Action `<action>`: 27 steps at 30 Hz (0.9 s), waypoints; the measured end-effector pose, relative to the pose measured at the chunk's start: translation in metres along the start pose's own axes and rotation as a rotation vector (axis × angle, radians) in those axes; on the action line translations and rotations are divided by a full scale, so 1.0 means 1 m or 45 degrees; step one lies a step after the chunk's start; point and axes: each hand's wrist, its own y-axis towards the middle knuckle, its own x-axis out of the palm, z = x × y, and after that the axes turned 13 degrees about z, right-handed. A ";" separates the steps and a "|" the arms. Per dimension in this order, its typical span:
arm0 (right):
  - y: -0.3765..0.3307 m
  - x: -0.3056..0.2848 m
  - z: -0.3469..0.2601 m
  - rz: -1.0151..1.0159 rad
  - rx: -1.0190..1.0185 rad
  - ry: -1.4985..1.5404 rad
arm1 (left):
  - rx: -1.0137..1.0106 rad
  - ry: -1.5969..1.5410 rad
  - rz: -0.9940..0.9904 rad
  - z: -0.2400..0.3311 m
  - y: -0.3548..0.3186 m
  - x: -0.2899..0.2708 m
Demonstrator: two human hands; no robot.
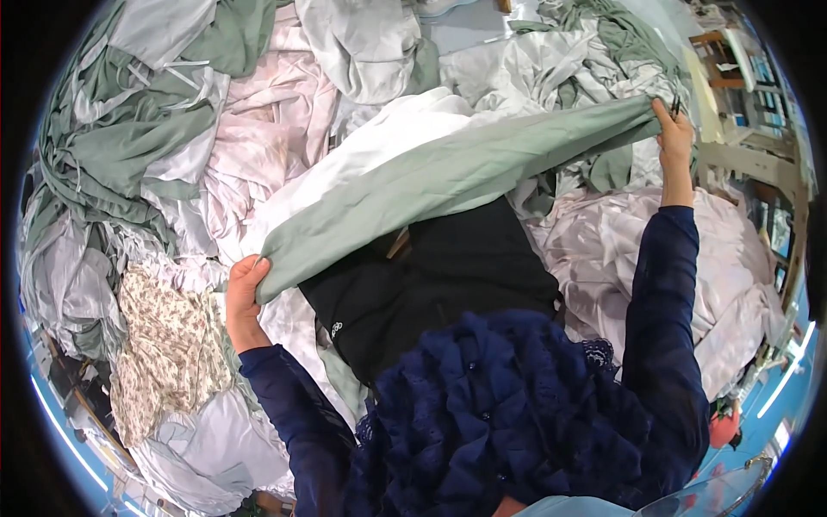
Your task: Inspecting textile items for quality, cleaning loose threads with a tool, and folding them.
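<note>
Both hands clamped on green cloth [448, 172], left hand [245, 297] and right hand [674, 133] at opposite ends, stretched taut over black cloth [448, 267]; spread done, folding not started.

A long cloth [448, 177] stretches between the hands, the left hand [245, 297] gripping its near end and the right hand [674, 133] its far end. Beneath it lies a folded garment [431, 276]. Heaps of sheets [172, 129] surround it, with shelves [758, 86] at right.
</note>
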 end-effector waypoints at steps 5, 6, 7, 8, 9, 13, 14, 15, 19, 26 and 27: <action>0.008 -0.010 0.015 0.161 -0.695 -0.517 | 0.183 0.132 -0.045 0.010 -0.003 0.028; -0.017 0.006 0.002 0.129 -0.758 -0.518 | 0.199 0.129 -0.031 0.014 -0.012 0.033; -0.046 0.024 -0.017 0.119 -0.840 -0.523 | 0.226 0.108 -0.036 0.015 -0.013 0.040; -0.072 0.045 -0.022 -0.060 -0.662 -0.314 | 0.257 0.114 -0.097 0.017 -0.014 0.045; -0.113 0.064 -0.036 -0.183 -0.671 -0.261 | 0.287 0.114 -0.186 0.021 -0.015 0.052; -0.272 0.134 -0.097 -0.915 -0.526 -0.096 | 0.206 -0.023 -0.222 0.040 -0.035 0.082; -0.290 0.149 -0.089 -1.142 -0.469 0.203 | 0.221 -0.045 -0.273 0.044 -0.038 0.088; -0.315 0.174 -0.090 -1.278 -0.575 0.525 | 0.228 -0.062 -0.306 0.045 -0.043 0.090; -0.373 0.194 -0.125 -1.938 -0.089 0.582 | 0.448 -0.064 -0.321 0.047 -0.062 0.126; -0.316 0.132 -0.130 -1.454 -0.447 0.177 | 0.996 0.699 0.019 0.025 -0.076 0.132; -0.296 0.114 -0.134 -1.372 -0.414 0.309 | 1.124 0.790 0.210 0.012 -0.072 0.126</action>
